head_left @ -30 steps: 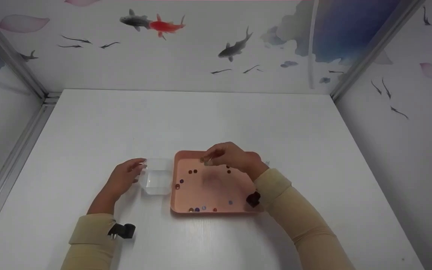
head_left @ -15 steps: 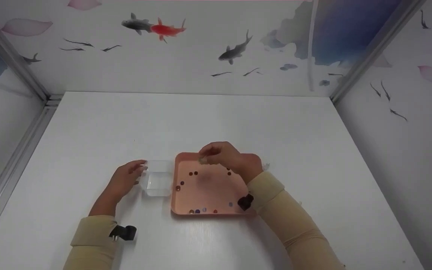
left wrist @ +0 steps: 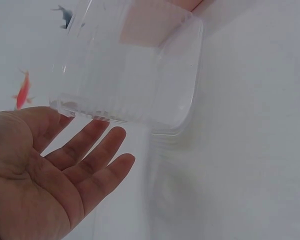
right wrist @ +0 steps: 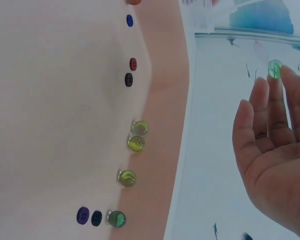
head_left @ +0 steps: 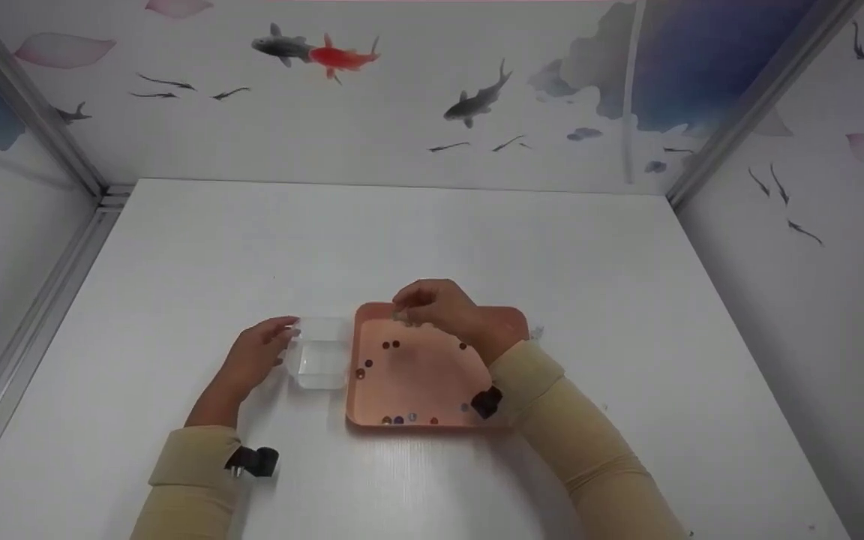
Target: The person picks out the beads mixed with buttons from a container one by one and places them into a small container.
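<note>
My right hand (head_left: 439, 307) is over the back of the salmon-pink tray (head_left: 353, 397). Its thumb and a finger pinch a green glass marble (right wrist: 275, 69). Below it lie buttons, among them a red button (right wrist: 133, 64), a blue button (right wrist: 130, 20) and a purple button (right wrist: 83, 215). Several glass marbles, such as a yellow-streaked marble (right wrist: 127, 178), line the tray's wall. Left of the tray stands a clear plastic container (head_left: 321, 367). My left hand (left wrist: 55, 175) touches the container's rim with fairly straight, relaxed fingers; part of its contact is hidden.
A small transparent object (head_left: 538, 332) lies just beyond the tray's right side. White panels printed with fish (head_left: 342, 58) enclose the white table (head_left: 402, 232) at the back and sides. Each wrist carries a small black camera (head_left: 258, 461).
My right hand has shifted left over the tray, nearer to the container, still pinching the marble. The left hand stays at the container's rim. The head view has shifted slightly.
</note>
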Available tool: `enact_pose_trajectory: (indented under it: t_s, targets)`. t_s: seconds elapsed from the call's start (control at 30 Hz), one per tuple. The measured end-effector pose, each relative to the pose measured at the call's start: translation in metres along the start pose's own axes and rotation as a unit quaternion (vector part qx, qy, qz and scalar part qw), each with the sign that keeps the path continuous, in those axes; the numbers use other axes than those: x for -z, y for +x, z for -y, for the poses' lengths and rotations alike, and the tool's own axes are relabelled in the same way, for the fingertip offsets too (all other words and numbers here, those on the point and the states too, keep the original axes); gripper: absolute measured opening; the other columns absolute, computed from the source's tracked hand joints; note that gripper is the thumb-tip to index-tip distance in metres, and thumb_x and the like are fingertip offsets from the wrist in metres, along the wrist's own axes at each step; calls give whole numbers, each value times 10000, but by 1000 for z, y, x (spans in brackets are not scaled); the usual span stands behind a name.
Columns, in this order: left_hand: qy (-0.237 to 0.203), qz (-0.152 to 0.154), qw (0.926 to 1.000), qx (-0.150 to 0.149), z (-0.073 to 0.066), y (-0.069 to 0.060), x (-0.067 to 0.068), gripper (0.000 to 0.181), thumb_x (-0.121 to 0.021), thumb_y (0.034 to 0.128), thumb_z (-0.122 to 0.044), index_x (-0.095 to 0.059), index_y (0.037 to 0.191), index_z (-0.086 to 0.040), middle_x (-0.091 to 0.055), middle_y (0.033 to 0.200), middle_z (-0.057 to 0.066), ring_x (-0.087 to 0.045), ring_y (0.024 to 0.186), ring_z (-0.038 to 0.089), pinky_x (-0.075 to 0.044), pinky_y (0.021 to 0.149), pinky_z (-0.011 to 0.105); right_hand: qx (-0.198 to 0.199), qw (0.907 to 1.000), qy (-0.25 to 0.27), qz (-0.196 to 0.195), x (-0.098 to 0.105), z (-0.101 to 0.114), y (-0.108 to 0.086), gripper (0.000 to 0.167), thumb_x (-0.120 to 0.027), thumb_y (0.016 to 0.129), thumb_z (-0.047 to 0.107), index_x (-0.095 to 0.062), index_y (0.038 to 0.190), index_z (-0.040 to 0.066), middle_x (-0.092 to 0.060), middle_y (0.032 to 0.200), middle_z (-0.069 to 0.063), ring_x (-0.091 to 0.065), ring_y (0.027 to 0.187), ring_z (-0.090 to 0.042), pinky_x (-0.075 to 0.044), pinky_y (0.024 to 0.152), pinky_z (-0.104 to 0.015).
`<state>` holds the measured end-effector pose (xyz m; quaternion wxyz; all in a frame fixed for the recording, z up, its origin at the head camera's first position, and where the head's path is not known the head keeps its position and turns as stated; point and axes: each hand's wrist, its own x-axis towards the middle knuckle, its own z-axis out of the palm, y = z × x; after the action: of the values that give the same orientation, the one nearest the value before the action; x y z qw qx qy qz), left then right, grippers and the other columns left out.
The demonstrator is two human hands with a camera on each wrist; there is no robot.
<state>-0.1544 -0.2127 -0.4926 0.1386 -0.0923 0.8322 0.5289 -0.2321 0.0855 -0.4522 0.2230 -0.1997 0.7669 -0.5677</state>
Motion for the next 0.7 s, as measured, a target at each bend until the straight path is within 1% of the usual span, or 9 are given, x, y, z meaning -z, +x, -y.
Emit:
enact_pose_trajectory:
  t_s: [0.07,0.13,0.2,0.3,0.37,0.53,0.7]
  targets:
    - [8,12,10000,-23,-1,0,0,457,-456,1039,-275,-425,1443,-64,-445,1451,198,-448,1312,346,-445,1037,466,-79,10000,-54,-20,-1,2,1,245,-622,922,29,-657,1163,0,-672,950,-59,-618,890,-343,-534,848,-498]
    - [-4,24,10000,-28,-1,0,0,459,-454,1039,-277,-422,1445,-65,-441,1453,200,-444,1315,349,-442,1039,471,-144,9998,-129,-31,-1,4,2,241,-623,922,33,-663,1159,15,-677,958,-61,-606,900,-382,-549,798,-429]
    - [-16,27,10000,-32,-1,0,-1,460,-452,1039,-278,-420,1446,-65,-440,1454,203,-441,1319,350,-440,1040,473,-190,9996,-188,-31,-2,7,3,238,-625,921,34,-666,1155,27,-679,959,-62,-604,879,-376,-546,742,-348]
    - [-33,27,10000,-34,-1,1,-1,464,-454,1039,-280,-416,1449,-66,-433,1460,203,-434,1326,349,-438,1043,473,-226,9992,-338,-37,-4,11,5,225,-638,917,51,-677,1138,54,-674,949,-55,-604,817,-303,-525,681,-268]
    - [-35,24,10000,-30,0,1,-1,465,-454,1039,-279,-414,1451,-66,-427,1465,203,-431,1329,349,-438,1042,471,-284,9987,-422,-11,-6,13,7,225,-645,916,64,-678,1139,60,-670,959,-49,-598,802,-250,-527,684,-262]
    - [-28,36,10000,-21,1,1,-1,467,-454,1039,-277,-410,1452,-64,-420,1470,205,-432,1327,352,-442,1038,470,-402,9974,-594,94,-11,16,12,250,-643,917,69,-668,1164,40,-670,1007,-44,-576,816,-184,-527,684,-256]
    - [-48,47,10000,39,1,1,0,469,-455,1038,-286,-413,1451,-67,-430,1463,198,-455,1303,344,-448,1032,463,-393,9978,-500,206,-16,18,16,248,-659,908,81,-669,1151,26,-679,998,-37,-593,862,-204,-504,662,-243]
